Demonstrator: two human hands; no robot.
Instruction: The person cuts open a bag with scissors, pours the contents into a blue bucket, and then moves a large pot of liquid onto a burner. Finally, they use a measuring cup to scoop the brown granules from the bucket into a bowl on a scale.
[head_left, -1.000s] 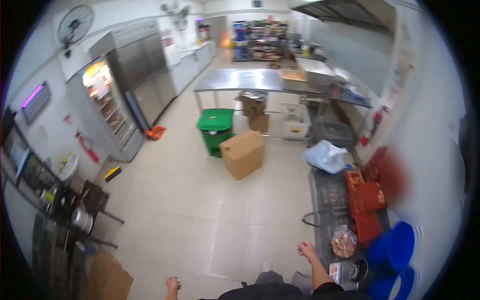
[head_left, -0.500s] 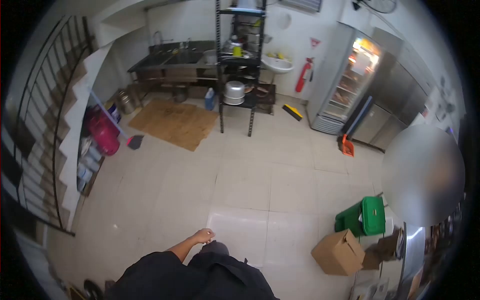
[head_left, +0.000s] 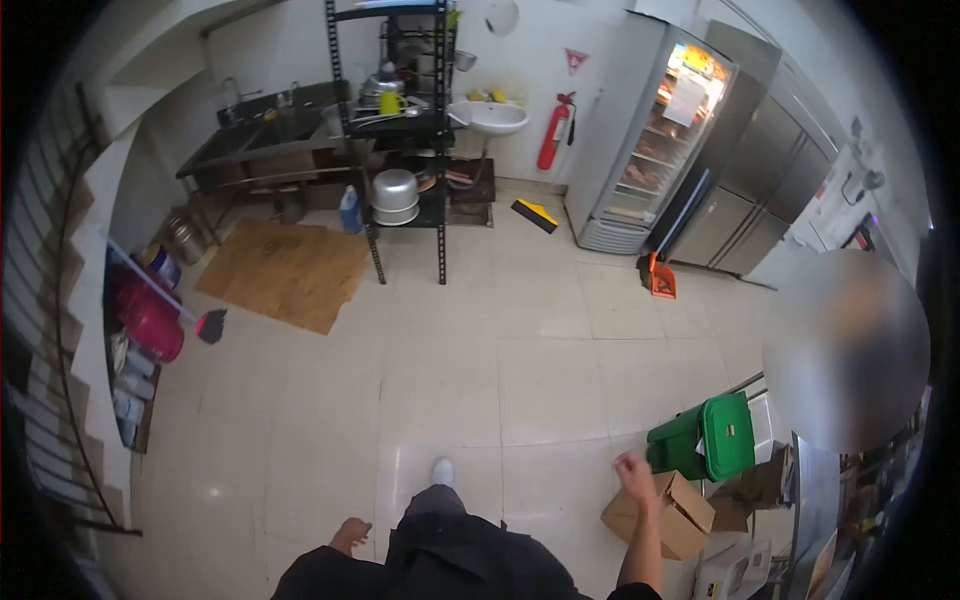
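Note:
My left hand (head_left: 351,534) hangs low over the floor, left of my grey-trousered leg and white shoe (head_left: 443,472). Its fingers look curled, and whether anything is in them is too small to tell. On the right, my right hand (head_left: 634,474) is raised in front of the cardboard box (head_left: 672,515), near the green bin (head_left: 727,437). Its fingers are bent inward, and anything between them cannot be made out.
Ahead stands a black shelf rack (head_left: 440,180) with pots. A fire extinguisher (head_left: 556,132), glass-door fridge (head_left: 640,160), orange dustpan (head_left: 661,278) and brown mat (head_left: 285,275) are beyond. Stairs (head_left: 95,300) rise at left. A blurred shape covers the far right.
My right hand and forearm have come into view by the box. My left hand has moved lower and left. A white shoe now shows, and the room has shifted left in view.

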